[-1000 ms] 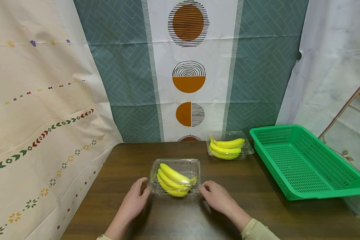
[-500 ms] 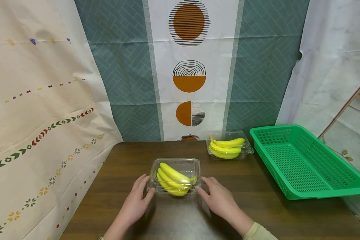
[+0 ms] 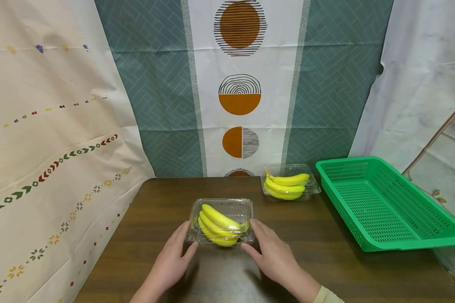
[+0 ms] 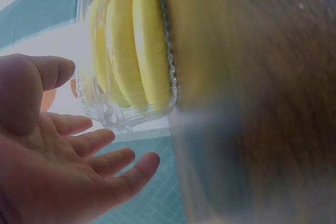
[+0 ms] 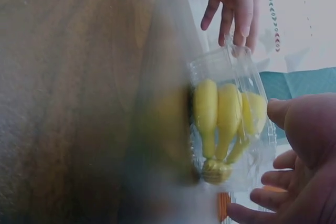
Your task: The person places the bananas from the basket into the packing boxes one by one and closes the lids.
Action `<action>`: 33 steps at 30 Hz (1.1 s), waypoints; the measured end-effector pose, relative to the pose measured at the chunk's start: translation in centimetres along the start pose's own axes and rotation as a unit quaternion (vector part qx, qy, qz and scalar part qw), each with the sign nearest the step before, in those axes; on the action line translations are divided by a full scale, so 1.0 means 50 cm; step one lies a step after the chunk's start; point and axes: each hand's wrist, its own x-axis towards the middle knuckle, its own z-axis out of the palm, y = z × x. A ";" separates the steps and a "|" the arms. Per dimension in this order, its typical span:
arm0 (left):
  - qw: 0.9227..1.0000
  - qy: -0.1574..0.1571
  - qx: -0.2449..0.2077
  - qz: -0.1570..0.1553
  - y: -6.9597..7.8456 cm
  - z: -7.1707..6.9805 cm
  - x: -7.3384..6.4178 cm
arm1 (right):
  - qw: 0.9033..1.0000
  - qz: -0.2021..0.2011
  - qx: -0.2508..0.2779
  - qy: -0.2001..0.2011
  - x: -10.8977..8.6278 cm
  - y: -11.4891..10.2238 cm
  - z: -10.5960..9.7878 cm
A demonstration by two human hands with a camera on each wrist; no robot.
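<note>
A clear plastic clamshell box lies shut on the wooden table, holding a bunch of yellow bananas. My left hand is at its left side, fingers extended and thumb by the front left corner. At the opposite side my right hand lies much the same way, its thumb near the front right corner. In the left wrist view the left hand's fingers are spread and relaxed beside the box's end. The right wrist view has the right hand with loosely bent fingers beside the box; light contact is hard to tell.
Toward the back right stands a second clear clamshell box with bananas inside. A green plastic basket sits to its right, along the right side of the table. Patterned cloths hang behind and on both sides.
Both hands have loosened from the box's front corners: the fingers have straightened along its sides, and the thumbs have swung inward before the front edge. The box stays in place.
</note>
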 end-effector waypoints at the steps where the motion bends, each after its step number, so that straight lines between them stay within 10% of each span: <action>1: 1.000 0.000 0.003 0.001 0.001 0.001 -0.001 | 1.000 -0.004 0.001 -0.001 -0.002 -0.001 0.001; 33: 0.999 0.004 0.049 0.007 0.021 0.006 -0.027 | 0.998 -0.061 -0.002 -0.013 -0.032 -0.003 0.008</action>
